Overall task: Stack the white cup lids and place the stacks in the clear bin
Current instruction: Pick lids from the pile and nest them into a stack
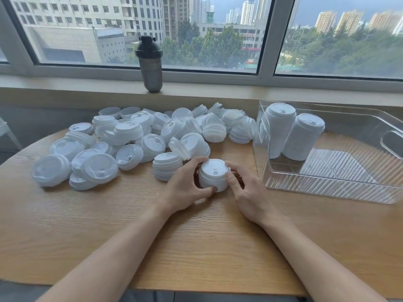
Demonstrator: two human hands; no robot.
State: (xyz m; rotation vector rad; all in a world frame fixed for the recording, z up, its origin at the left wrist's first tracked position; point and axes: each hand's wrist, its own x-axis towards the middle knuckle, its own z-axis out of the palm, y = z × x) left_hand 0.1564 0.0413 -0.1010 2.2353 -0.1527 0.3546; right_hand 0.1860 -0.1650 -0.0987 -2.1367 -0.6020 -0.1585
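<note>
A short stack of white cup lids (213, 174) stands on the wooden table (130, 225) in front of me. My left hand (187, 184) grips its left side, thumb at the front base and fingers curled over the top edge. My right hand (242, 188) holds the right side with thumb and fingers curled round it. A heap of loose white lids (135, 138) spreads across the table behind and to the left, with another short stack (166, 167) just left of my hands. The clear bin (327, 188) at the right holds two tall lid stacks (292, 134).
A dark shaker bottle (151, 64) stands on the window sill beyond the heap. The bin's near wall sits close to my right hand. The table's rounded front edge runs below my forearms.
</note>
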